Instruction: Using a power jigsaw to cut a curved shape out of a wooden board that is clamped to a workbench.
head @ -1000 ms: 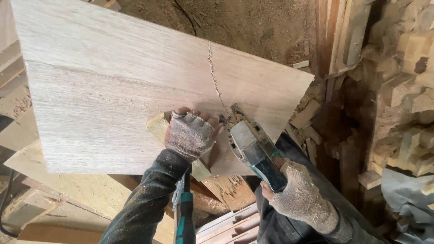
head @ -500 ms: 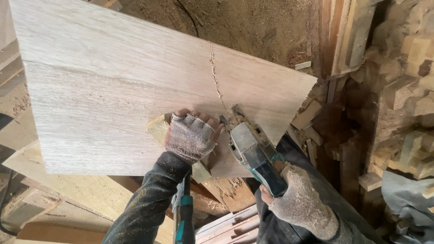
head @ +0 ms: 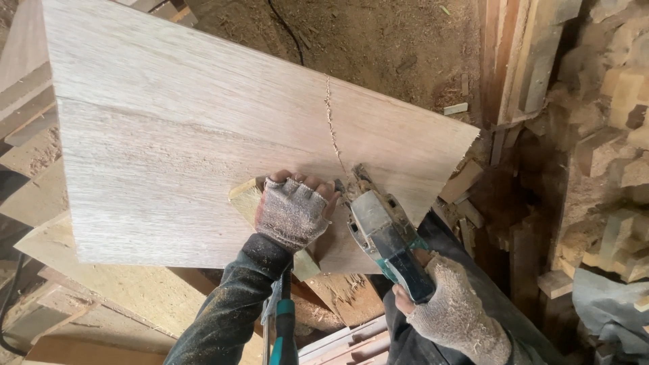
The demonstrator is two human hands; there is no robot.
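A large pale plywood sheet (head: 189, 149) lies tilted across the middle of the view, with a ragged cut line (head: 331, 128) running from its far edge toward me. My left hand (head: 292, 209), in a fingerless knit glove, presses a small wooden block (head: 245, 200) onto the sheet beside the cut. My right hand (head: 453, 307), gloved the same way, grips the rear handle of a teal and grey power saw (head: 382, 233) whose nose sits at the near end of the cut.
Sawdust-covered ground (head: 378, 47) lies beyond the sheet. Stacked timber offcuts (head: 608, 169) fill the right side, upright boards (head: 514, 54) stand at the top right, and more plywood pieces (head: 101, 290) lie under the sheet at the lower left. A teal tool (head: 280, 324) hangs below my left forearm.
The saw and both hands hold almost the same place on the sheet; the view has only shifted slightly.
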